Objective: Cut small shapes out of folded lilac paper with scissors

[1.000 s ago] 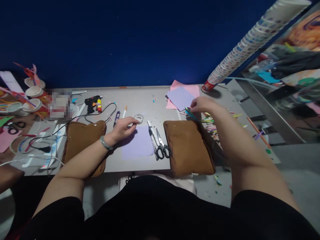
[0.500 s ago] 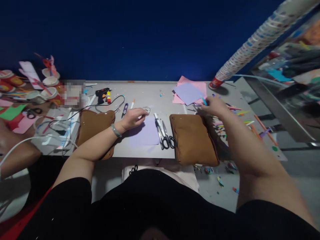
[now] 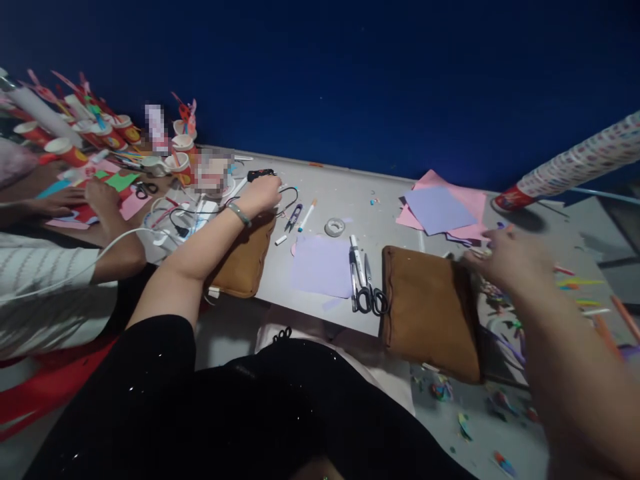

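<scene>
My left hand (image 3: 266, 195), with a bangle on its wrist, is over the far edge of the left brown cushion, beside a black glue gun (image 3: 261, 175). Its fingers are curled, and what they hold, if anything, is hidden. My right hand (image 3: 513, 257) reaches past the right brown cushion (image 3: 433, 310) towards small scraps; motion smears its fingers. Between the cushions lie a lilac paper sheet (image 3: 321, 267), a tape roll (image 3: 335, 227), a white marker (image 3: 357, 252), a black pen (image 3: 354, 287) and black-handled scissors (image 3: 371, 300).
Pink paper (image 3: 429, 183) and lilac paper (image 3: 440, 208) lie at the back. A tall stack of paper cups (image 3: 575, 160) leans on the right. Left are cables, red cups (image 3: 64, 152) and another person's hands (image 3: 103, 199). A purple cutter (image 3: 294, 219) lies near an orange-tipped marker (image 3: 307, 215).
My left hand has left the tape roll and moved left to the glue gun. The right hand has moved away from the coloured papers towards the scraps. The view has swung left.
</scene>
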A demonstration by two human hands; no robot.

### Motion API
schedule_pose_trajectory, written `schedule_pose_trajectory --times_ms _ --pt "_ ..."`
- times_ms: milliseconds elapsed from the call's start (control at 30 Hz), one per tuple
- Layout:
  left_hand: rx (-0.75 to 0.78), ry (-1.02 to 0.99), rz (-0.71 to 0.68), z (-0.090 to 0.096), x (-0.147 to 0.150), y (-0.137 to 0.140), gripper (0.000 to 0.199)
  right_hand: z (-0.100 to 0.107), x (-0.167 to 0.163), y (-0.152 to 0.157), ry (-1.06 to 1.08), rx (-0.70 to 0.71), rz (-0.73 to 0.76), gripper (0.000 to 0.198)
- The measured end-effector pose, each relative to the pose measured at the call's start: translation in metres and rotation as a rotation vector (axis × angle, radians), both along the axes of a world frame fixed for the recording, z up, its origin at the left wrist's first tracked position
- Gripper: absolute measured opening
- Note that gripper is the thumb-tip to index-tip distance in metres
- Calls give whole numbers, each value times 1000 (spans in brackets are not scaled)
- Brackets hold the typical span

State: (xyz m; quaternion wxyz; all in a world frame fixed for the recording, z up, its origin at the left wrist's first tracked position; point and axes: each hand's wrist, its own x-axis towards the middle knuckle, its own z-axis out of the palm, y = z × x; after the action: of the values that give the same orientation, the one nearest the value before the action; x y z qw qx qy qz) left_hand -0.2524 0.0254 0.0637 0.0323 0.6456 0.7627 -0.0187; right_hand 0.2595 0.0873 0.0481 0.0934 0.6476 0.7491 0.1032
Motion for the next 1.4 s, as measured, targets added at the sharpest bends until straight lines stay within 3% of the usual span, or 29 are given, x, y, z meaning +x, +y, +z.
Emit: schedule_pose_trajectory --times_ms 133,267,367,467,567,667,767,833,900,1000,1167,1267,1400 --pt "-97 -12 -30 -15 14 47 51 -4 -88 25 246 -179 430 56" --pt "-152 -13 24 -27 23 81 67 -18 -161 75 270 -251 468 57" --pt "-185 -18 -50 -31 26 85 66 -30 -186 98 268 -296 461 55" --pt "-202 -33 -226 -32 30 72 58 -40 -181 92 267 -355 509 57" --pt "-226 -65 -376 -29 35 53 48 -44 -155 68 299 -448 571 63" --pt "-112 -78 -429 -22 42 35 49 -36 -125 43 416 -542 648 63" --pt "37 -36 -363 -15 54 19 47 -20 -113 14 470 -378 607 55" --pt "35 -4 -323 -13 64 11 48 -10 -116 -15 380 -290 501 46" --pt "6 18 -296 -15 74 7 51 -5 -123 -47 260 -347 449 36" --pt "-36 8 -228 -23 85 9 51 -4 -133 -83 240 -398 513 33" --pt "-102 -59 -111 -30 91 18 49 -15 -134 -77 495 -232 532 56" --pt "-94 -77 -73 -23 86 19 49 -15 -132 -67 493 -182 577 51" --pt "-60 -115 -13 -6 65 16 47 -7 -128 -79 433 -81 577 41"
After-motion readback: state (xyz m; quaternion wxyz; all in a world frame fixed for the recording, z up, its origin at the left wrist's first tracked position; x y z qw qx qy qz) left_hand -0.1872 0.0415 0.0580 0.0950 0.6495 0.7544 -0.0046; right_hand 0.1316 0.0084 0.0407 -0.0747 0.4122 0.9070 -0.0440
